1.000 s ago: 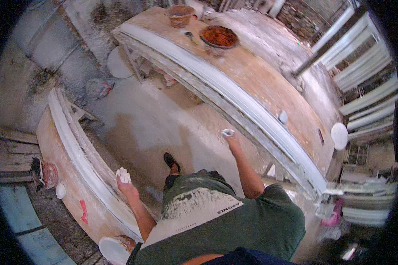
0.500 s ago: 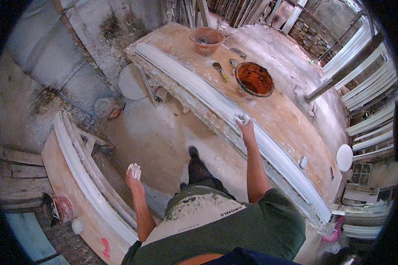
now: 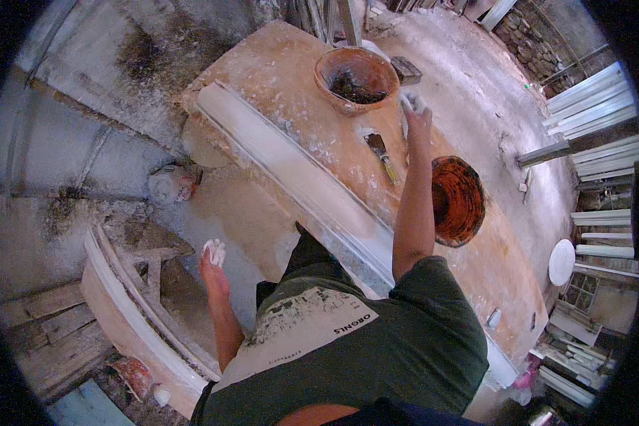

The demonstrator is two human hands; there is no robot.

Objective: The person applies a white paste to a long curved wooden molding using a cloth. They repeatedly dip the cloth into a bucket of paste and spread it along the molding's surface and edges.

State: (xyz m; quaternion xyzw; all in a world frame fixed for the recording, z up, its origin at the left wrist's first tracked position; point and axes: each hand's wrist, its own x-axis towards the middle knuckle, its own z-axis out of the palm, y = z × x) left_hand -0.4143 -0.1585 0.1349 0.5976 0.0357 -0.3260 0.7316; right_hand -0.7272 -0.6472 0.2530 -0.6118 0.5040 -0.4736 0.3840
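My right hand (image 3: 417, 113), whitened at the fingertips, reaches across the long table (image 3: 298, 128) toward its far edge. Its fingers look apart and slightly bent, with a small pale object (image 3: 405, 128) beside the wrist; whether they touch it I cannot tell. A flat brush (image 3: 382, 157) with a yellowish handle lies just left of my right forearm. To the hand's left stands a clay-coloured bowl (image 3: 356, 79) with dark matter inside. An orange-lined bucket (image 3: 459, 201) is right of the forearm. My left hand (image 3: 213, 261), white-coated, hangs at my side, open, holding nothing.
A long white moulding (image 3: 291, 156) runs along the table's near edge. Behind the bowl sits a dark block (image 3: 406, 70). At left stands a second bench (image 3: 149, 341) with another pale strip. White lengths (image 3: 596, 99) are stacked at the right.
My right hand has left the white moulding and reached forward over the table, beyond the brush. My body has come closer to the table. My left hand stays low at my side.
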